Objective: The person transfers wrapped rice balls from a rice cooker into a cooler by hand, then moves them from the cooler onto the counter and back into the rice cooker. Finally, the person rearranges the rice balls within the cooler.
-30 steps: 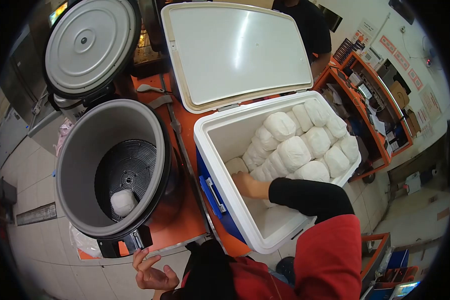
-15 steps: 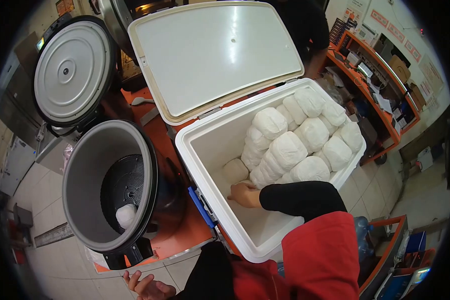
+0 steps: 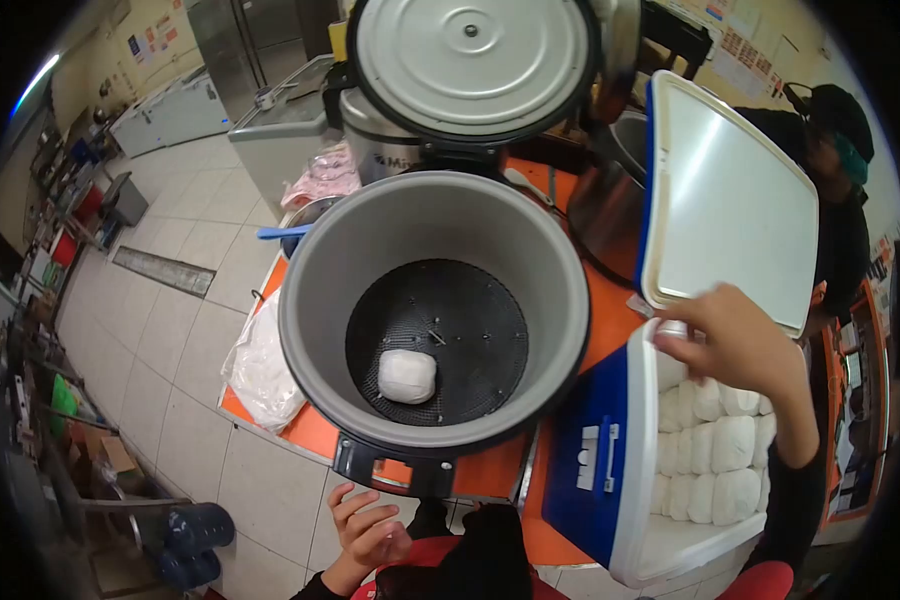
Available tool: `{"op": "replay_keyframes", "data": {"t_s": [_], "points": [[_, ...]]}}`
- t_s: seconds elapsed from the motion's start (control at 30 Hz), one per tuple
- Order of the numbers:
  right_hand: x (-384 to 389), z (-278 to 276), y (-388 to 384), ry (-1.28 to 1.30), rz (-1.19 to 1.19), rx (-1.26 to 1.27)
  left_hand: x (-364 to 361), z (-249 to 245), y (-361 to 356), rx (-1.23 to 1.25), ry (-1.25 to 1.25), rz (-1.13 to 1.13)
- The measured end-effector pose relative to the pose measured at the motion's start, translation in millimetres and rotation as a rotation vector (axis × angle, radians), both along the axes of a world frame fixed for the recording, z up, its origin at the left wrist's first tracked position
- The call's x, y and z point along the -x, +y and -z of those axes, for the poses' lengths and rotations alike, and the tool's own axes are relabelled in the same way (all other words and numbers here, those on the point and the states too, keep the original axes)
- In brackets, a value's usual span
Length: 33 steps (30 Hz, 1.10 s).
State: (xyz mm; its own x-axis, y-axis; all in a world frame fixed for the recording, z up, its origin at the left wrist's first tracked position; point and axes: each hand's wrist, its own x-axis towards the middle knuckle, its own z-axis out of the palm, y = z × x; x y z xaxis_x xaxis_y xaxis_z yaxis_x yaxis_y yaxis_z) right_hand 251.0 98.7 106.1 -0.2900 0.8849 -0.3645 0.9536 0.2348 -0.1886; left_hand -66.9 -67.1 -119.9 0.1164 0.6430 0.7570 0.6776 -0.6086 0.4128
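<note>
My right hand [image 3: 725, 340] is over the back corner of the white-and-blue cooler [image 3: 625, 480], fingers bent downward. A pale patch shows by its fingertips; whether it is something held or the cooler's rim, I cannot make out. Inside the cooler several white rounded, wrapped-looking bundles [image 3: 715, 440] are stacked in rows. One similar white bundle [image 3: 407, 376] lies on the black perforated mat [image 3: 450, 300] at the bottom of the deep grey pot [image 3: 310, 290]. Below the pot's front handle [image 3: 392, 470], my left hand [image 3: 370, 530] is open, its fingers loosely curled with nothing in them.
The pot's round lid [image 3: 470, 60] stands raised behind it, and the cooler's lid [image 3: 735, 200] is tipped back. A plastic bag [image 3: 265, 370] lies on the orange table [image 3: 315, 432]. Another person [image 3: 835, 190] stands beyond the cooler. Large blue water bottles [image 3: 195, 530] are on the floor.
The view has swung left, bringing the pot to the middle. My right hand has come up from among the bundles to above the cooler's back corner. My left hand stays below the pot.
</note>
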Motion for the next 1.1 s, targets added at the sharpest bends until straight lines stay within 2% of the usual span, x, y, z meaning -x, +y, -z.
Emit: {"op": "replay_keyframes", "data": {"t_s": [0.03,0.07,0.1,0.17,0.23,0.27,0.37,0.5,0.63,0.7,0.77,0.83,0.9,0.93,0.97,1.03,1.07,1.1], "points": [[29,4,7,0.132,-0.192,-0.182,3,1,1,0.006,-0.002,-0.045],[59,26,20,0.212,-0.306,-0.187,4,2,4,0.012,-0.004,-0.088],[97,39,30,0.178,-0.339,-0.065,3,3,7,0.016,-0.008,-0.129],[147,121,61,0.175,-0.442,0.074,3,2,19,-0.025,-0.017,-0.204],[187,189,90,-0.043,-0.576,0.2,2,-1,37,-0.117,-0.028,-0.268],[201,217,99,-0.051,-0.61,0.234,4,10,41,-0.078,-0.037,-0.285],[222,267,106,-0.116,-0.637,0.342,10,14,55,-0.223,0.034,-0.197],[232,251,106,-0.174,-0.666,0.543,10,15,56,-0.202,0.002,-0.186],[225,249,97,-0.062,-0.719,0.53,11,15,52,-0.149,0.013,-0.172],[208,231,99,0.111,-0.683,0.362,11,15,54,-0.18,0.015,-0.178],[179,172,101,0.282,-0.604,0.196,12,17,56,-0.209,-0.007,-0.169],[140,78,80,0.413,-0.347,0.131,17,17,55,-0.194,0.046,-0.179],[86,22,51,0.554,-0.264,-0.03,16,12,57,-0.216,0.043,-0.2],[60,-2,28,0.583,-0.138,0.0,17,8,57,-0.202,0.05,-0.195],[32,-20,5,0.614,-0.021,0.026,17,7,57,-0.191,0.059,-0.198],[-21,-31,-41,0.388,0.096,0.025,12,13,61,-0.236,-0.016,-0.228],[-37,-27,-66,0.386,0.304,0.107,9,13,62,-0.251,-0.055,-0.208],[-60,-8,-83,0.342,0.412,0.179,6,15,64,-0.25,-0.125,-0.217]]}}
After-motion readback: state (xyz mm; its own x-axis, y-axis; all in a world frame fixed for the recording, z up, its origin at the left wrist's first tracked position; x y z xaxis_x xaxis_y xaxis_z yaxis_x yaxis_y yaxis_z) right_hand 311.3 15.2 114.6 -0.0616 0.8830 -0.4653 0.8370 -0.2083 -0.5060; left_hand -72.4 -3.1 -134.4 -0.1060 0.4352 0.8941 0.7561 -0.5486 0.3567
